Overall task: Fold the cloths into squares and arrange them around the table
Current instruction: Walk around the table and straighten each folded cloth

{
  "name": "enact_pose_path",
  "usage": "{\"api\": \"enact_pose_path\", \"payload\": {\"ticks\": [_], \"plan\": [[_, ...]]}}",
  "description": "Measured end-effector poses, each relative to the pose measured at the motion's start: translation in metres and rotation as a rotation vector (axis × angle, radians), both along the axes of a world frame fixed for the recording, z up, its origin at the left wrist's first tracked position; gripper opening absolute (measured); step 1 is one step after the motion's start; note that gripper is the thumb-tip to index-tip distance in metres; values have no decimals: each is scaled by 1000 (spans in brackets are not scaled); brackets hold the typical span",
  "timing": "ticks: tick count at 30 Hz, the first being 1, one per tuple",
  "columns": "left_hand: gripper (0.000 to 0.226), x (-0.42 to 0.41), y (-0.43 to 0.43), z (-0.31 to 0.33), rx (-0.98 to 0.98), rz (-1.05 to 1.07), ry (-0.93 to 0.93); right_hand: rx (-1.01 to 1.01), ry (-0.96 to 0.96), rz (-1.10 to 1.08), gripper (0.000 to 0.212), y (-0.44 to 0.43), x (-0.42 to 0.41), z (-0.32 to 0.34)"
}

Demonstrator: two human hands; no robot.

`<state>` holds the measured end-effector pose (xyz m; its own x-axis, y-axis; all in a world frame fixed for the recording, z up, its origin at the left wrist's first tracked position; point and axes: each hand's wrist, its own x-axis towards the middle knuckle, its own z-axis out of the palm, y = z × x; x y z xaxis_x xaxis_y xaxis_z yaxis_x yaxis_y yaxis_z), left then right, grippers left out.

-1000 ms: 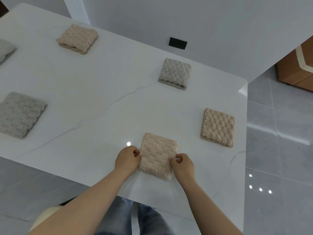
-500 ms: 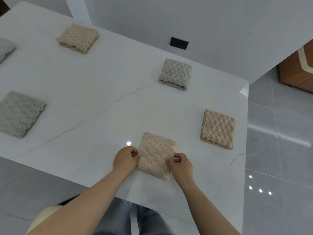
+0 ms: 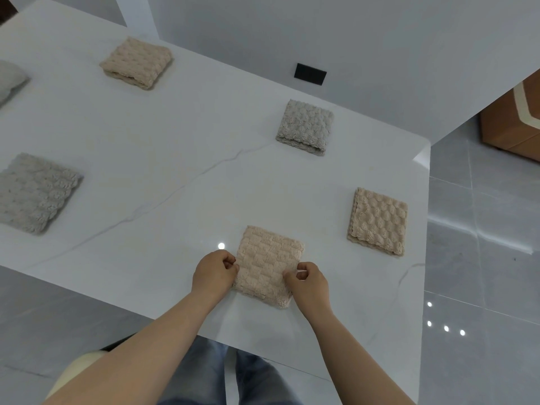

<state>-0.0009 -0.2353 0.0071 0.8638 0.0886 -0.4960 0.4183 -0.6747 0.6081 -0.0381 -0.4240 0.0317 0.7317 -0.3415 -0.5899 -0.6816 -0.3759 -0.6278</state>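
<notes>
Small black outlet plate (image 3: pixel 310 73) on the grey wall (image 3: pixel 380 39) out back. Orange-brown wooden cabinet (image 3: pixel 514 124) off to the right, sitting on glossy grey floor tiles (image 3: pixel 479 287) with light spots reflecting in them. Cream seat (image 3: pixel 68 374) bottom left.

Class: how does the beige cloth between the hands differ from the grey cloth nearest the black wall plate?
The left hand and right hand grip the beige cloth at its sides; the grey cloth lies untouched. The beige cloth has a checked weave, the grey cloth puffy bumps. Both are folded square.
</notes>
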Motion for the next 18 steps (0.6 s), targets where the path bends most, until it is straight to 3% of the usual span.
{"api": "enact_pose_path", "payload": {"ticks": [18], "plan": [[12,-6,7,-2,6,-8,6,-20,11,-13,33,3,-1,-2]]}}
